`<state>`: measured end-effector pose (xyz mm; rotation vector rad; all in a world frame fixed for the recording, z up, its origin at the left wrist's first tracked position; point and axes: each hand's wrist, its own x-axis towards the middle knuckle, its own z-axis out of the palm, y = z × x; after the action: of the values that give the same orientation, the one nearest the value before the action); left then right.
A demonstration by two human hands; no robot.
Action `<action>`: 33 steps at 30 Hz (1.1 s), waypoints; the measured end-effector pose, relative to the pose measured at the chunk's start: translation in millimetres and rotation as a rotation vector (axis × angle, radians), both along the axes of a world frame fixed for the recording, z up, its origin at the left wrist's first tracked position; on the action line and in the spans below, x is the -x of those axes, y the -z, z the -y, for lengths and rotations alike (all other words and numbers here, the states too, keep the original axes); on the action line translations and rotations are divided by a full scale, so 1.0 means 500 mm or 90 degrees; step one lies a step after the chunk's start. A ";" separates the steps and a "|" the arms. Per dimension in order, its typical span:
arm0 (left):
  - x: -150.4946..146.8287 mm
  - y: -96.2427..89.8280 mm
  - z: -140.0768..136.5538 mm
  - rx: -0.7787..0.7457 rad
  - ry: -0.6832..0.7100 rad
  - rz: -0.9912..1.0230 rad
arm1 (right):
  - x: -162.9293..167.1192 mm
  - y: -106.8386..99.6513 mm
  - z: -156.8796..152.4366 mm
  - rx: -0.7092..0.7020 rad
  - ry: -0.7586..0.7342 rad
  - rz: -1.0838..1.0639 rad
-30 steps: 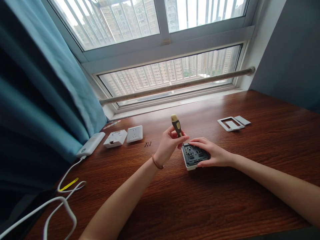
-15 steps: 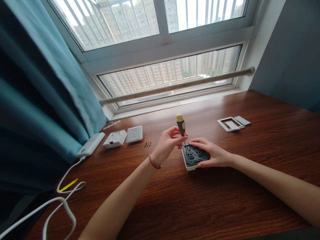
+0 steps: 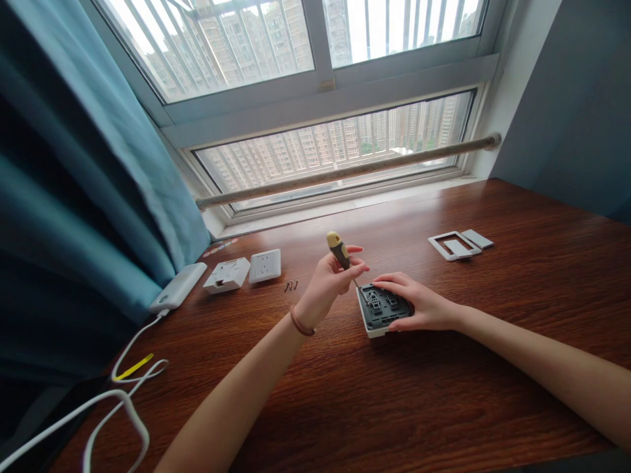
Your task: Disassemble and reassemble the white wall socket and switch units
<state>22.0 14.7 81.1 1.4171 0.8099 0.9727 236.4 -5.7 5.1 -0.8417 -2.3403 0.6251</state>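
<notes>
My left hand (image 3: pixel 331 277) grips a screwdriver (image 3: pixel 338 249) with a yellow and dark grey handle. It leans to the left, its tip down at the left side of a wall switch (image 3: pixel 379 316) that has a dark grey face and a white base. My right hand (image 3: pixel 417 302) is closed around the switch's right side, thumb at the near edge and fingers at the far edge. The switch lies on the wooden table. Left of my left hand lie several small screws (image 3: pixel 290 285).
A white socket panel (image 3: pixel 265 265) and a white mounting box (image 3: pixel 227 275) are at the left. Beside the curtain lies a white power bank (image 3: pixel 178 286) with a white cable (image 3: pixel 134 328). A white frame (image 3: pixel 434 244) with loose cover plates sits at the far right, below the window.
The screwdriver has gone from nearly upright to tilted left, its handle swinging away with my left hand. The tip stays near the same spot. My right hand and the switch have hardly moved.
</notes>
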 end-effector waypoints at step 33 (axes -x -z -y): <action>0.019 -0.027 -0.001 -0.046 0.025 -0.044 | 0.000 -0.003 0.002 0.016 0.001 0.000</action>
<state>12.5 15.3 94.4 1.5303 0.8007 0.9356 236.2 -6.8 6.8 -0.8551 -2.3354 0.6544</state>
